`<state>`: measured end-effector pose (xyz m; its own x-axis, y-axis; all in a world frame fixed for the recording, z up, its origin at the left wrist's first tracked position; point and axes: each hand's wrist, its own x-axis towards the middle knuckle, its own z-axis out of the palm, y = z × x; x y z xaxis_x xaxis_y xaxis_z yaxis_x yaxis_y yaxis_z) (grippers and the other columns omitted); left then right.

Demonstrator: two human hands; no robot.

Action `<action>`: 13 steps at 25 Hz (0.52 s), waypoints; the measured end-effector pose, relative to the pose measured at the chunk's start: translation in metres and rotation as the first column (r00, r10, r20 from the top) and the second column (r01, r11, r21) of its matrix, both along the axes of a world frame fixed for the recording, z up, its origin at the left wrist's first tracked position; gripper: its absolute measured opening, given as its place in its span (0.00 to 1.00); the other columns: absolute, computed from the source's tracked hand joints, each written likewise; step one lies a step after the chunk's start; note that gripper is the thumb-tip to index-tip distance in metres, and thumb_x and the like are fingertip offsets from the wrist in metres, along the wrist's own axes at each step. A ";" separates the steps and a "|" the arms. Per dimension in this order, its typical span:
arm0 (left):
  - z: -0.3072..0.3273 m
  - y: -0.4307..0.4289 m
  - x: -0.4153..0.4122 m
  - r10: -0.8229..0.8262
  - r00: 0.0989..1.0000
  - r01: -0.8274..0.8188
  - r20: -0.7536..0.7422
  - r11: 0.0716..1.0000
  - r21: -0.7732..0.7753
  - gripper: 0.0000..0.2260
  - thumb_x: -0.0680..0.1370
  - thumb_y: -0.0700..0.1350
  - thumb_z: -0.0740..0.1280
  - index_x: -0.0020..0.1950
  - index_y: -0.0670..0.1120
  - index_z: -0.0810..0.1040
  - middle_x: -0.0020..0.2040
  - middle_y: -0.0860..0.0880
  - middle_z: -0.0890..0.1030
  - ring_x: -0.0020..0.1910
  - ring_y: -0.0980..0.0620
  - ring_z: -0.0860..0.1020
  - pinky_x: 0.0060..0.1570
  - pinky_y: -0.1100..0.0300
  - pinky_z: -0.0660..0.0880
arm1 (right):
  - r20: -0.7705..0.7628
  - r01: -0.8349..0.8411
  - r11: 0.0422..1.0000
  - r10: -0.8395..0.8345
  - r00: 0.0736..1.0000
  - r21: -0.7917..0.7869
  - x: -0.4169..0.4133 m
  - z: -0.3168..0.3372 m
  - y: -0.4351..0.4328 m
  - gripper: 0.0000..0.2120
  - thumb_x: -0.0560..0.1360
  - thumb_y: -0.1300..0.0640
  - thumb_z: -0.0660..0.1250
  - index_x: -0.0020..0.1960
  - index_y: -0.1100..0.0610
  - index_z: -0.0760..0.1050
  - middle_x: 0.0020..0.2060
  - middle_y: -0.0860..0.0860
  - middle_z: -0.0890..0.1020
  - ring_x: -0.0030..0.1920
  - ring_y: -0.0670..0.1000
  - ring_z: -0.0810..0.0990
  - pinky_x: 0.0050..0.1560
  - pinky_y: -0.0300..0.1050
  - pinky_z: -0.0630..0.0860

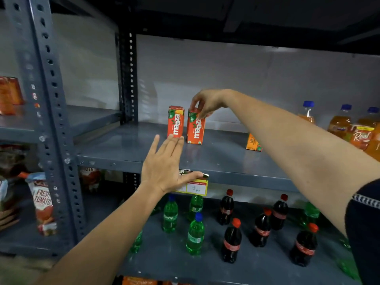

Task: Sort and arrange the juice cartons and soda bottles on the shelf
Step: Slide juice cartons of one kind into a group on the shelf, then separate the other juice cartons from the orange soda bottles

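Observation:
Two red Maaza juice cartons stand upright side by side on the grey metal shelf. My right hand pinches the top of the right carton from above. The left carton stands free, and my left hand is spread flat in front of it, fingertips at its base. An orange apple juice carton stands farther right, partly behind my right forearm. On the shelf below stand several green Sprite bottles and several dark cola bottles, mixed together.
Orange soda bottles with blue caps and a Real juice carton crowd the upper shelf's right end. A price tag hangs on the shelf edge. A perforated upright post stands left, with tomato sauce pouches beyond it.

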<state>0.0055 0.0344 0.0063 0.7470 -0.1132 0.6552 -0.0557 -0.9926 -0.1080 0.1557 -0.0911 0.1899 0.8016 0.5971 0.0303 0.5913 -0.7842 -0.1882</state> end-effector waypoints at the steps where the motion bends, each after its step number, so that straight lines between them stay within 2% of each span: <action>1: 0.000 0.000 0.000 -0.006 1.000 0.006 0.001 1.000 -0.004 0.50 0.69 0.76 0.39 0.72 0.38 0.64 0.70 0.42 0.71 0.72 0.46 0.66 0.73 0.42 0.54 | 0.001 0.005 1.000 -0.005 1.000 0.004 -0.002 0.001 -0.005 0.21 0.69 0.59 0.73 0.61 0.54 0.73 0.55 0.53 0.79 0.55 0.52 0.78 0.47 0.42 0.76; 4: -0.001 -0.001 -0.001 -0.023 0.999 0.023 0.030 1.000 -0.009 0.49 0.70 0.75 0.41 0.72 0.38 0.64 0.70 0.41 0.71 0.71 0.46 0.67 0.73 0.42 0.52 | 0.080 0.019 0.999 -0.022 0.997 0.037 -0.012 0.016 -0.045 0.24 0.68 0.54 0.73 0.62 0.52 0.72 0.53 0.51 0.78 0.53 0.52 0.77 0.51 0.43 0.74; 6: -0.001 -0.005 -0.001 -0.037 0.995 0.041 0.096 0.999 -0.033 0.47 0.70 0.75 0.44 0.72 0.39 0.65 0.70 0.41 0.71 0.71 0.46 0.67 0.73 0.41 0.51 | 0.248 0.054 0.998 -0.048 0.968 -0.018 -0.016 0.032 -0.088 0.20 0.69 0.51 0.72 0.59 0.53 0.75 0.54 0.53 0.80 0.53 0.54 0.78 0.55 0.48 0.74; 9: 0.003 -0.028 0.000 -0.094 0.981 0.106 0.171 0.993 -0.060 0.44 0.70 0.75 0.49 0.73 0.44 0.65 0.69 0.44 0.73 0.74 0.46 0.63 0.73 0.40 0.49 | 0.495 0.306 0.932 -0.176 0.851 -0.193 -0.015 0.051 -0.157 0.17 0.71 0.50 0.69 0.57 0.55 0.76 0.56 0.56 0.80 0.54 0.57 0.77 0.52 0.48 0.72; 11: 0.008 -0.061 0.002 -0.108 0.981 0.113 0.161 0.993 -0.027 0.43 0.69 0.75 0.50 0.73 0.47 0.64 0.69 0.45 0.73 0.74 0.46 0.62 0.73 0.40 0.49 | 0.493 0.474 0.830 -0.293 0.819 -0.294 -0.011 0.053 -0.198 0.18 0.72 0.50 0.68 0.59 0.56 0.75 0.57 0.55 0.79 0.55 0.57 0.76 0.50 0.47 0.73; 13: 0.010 -0.100 0.005 -0.118 0.987 0.118 0.111 0.993 0.008 0.43 0.69 0.76 0.47 0.75 0.48 0.62 0.71 0.45 0.71 0.75 0.46 0.59 0.73 0.40 0.49 | 0.331 0.486 0.808 -0.383 0.863 -0.332 -0.008 0.049 -0.230 0.17 0.73 0.54 0.67 0.61 0.57 0.75 0.54 0.54 0.78 0.50 0.54 0.76 0.42 0.44 0.74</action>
